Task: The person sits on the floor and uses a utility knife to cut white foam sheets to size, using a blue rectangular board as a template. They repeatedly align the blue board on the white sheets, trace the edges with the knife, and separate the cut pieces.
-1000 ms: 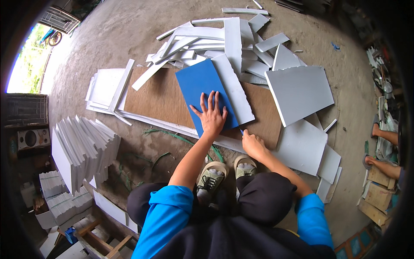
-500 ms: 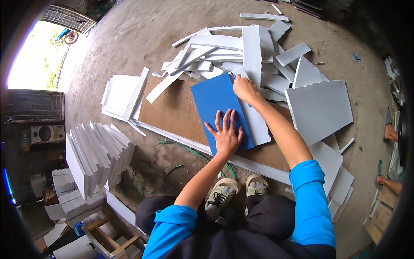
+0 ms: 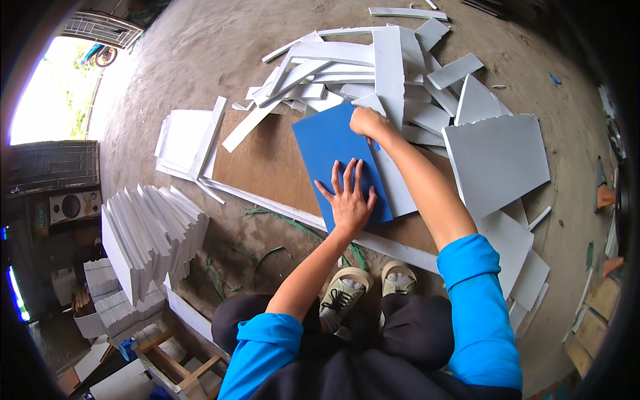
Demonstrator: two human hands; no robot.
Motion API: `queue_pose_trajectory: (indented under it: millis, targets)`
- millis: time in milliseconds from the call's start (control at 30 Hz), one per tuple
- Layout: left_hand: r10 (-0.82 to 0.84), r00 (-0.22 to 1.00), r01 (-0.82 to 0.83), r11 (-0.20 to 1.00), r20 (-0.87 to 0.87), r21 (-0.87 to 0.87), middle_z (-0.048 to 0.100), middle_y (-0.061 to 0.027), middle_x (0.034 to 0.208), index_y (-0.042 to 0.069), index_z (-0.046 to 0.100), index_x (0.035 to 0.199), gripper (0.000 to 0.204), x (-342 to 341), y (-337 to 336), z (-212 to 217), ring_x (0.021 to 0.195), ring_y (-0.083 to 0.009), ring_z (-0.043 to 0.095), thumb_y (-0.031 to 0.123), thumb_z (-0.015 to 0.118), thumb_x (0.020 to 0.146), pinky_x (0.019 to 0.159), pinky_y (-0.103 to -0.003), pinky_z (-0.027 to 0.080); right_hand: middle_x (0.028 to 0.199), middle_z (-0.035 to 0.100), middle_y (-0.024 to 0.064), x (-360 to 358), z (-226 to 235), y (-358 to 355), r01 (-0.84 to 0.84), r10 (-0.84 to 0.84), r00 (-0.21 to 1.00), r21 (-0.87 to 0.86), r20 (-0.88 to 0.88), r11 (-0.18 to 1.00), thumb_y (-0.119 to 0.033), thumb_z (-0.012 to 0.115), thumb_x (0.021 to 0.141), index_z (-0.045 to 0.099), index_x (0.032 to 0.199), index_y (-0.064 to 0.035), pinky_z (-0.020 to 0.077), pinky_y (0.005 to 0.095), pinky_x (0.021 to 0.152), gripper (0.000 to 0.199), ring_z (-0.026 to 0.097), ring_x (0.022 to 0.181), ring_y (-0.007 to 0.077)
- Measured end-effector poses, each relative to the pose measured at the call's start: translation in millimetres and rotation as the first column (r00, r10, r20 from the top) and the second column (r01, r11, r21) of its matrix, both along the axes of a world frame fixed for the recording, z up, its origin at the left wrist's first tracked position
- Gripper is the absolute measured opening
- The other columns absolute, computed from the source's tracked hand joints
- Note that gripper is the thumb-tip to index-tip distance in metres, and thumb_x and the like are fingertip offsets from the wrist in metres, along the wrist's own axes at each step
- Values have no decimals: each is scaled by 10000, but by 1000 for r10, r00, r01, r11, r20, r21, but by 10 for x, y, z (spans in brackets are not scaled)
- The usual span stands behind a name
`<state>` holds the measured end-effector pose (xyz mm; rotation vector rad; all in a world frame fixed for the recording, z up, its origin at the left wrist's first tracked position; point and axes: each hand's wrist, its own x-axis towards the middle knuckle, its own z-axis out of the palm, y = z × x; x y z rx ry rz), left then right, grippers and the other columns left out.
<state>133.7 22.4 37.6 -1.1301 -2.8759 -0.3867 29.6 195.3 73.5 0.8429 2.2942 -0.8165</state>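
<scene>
A flat blue rectangular board (image 3: 333,143) lies at a slant over a white foam board (image 3: 395,180). Pressing on its near half, my left hand (image 3: 349,203) is open with the fingers spread. My right hand (image 3: 369,123) is closed in a fist at the blue board's far right corner. From that fist pokes a bit of a slim blue utility knife (image 3: 377,146); its blade and most of its body are hidden. Beneath these pieces is a brown sheet (image 3: 267,163) with a white front edge.
White offcut strips (image 3: 340,55) are heaped beyond the boards. A large grey-white panel (image 3: 497,163) leans at the right. Stacked white sheets (image 3: 153,233) stand at the left, above a wooden frame (image 3: 170,367). Green strapping (image 3: 293,225) lies near my shoes (image 3: 347,287).
My right hand has shifted slightly up and left, its fist turning over at the blue board's far corner. My left hand stays pressed on the board. The whole view has shifted slightly.
</scene>
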Motion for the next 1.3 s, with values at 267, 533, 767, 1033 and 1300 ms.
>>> queue_pose_trajectory:
  millis: [267, 533, 767, 1033, 1300]
  targets:
    - [12, 999, -10, 999, -47, 43, 303, -2, 1342, 136, 349, 1313, 612, 13, -50, -36, 1310, -273, 168, 351, 537, 772, 957, -673, 6, 904, 571, 313, 1688, -180, -544, -8, -9, 983, -89, -185, 996, -147, 402, 822, 479, 981, 62, 455, 496, 778, 273, 561, 892, 440]
    - [-6, 997, 9, 999, -77, 42, 284, -9, 1347, 126, 334, 1317, 610, 69, -34, -72, 1310, -272, 154, 341, 530, 780, 944, -688, 38, 777, 590, 293, 2710, -150, -994, 6, 2, 981, 41, -194, 999, -176, 385, 857, 441, 996, 47, 470, 511, 700, 269, 597, 767, 426]
    - [-73, 994, 76, 997, 81, -33, 214, -63, 1334, 156, 284, 1302, 599, -123, -90, -37, 1291, -311, 102, 364, 535, 799, 910, -722, 65, 763, 585, 269, 2514, 210, -433, 152, -143, 910, -8, -388, 988, -242, 400, 886, 499, 955, 40, 451, 489, 648, 307, 577, 704, 415]
    - [-117, 990, 118, 993, 81, -15, 158, -103, 1358, 198, 287, 1286, 679, -428, 264, 149, 1308, -355, 13, 458, 600, 743, 864, -760, 29, 942, 557, 284, 1022, -419, 270, 312, -225, 717, 15, -660, 950, -284, 482, 856, 458, 972, 50, 416, 480, 767, 354, 535, 905, 424]
    - [18, 978, -16, 1000, 208, -11, 110, -98, 1377, 221, 255, 1305, 753, -554, 493, 129, 1307, -361, -27, 464, 637, 704, 856, -770, 52, 887, 561, 154, 575, -592, 358, 450, -459, 699, -163, -549, 878, -250, 708, 681, 439, 971, 14, 442, 381, 743, 475, 563, 849, 296]
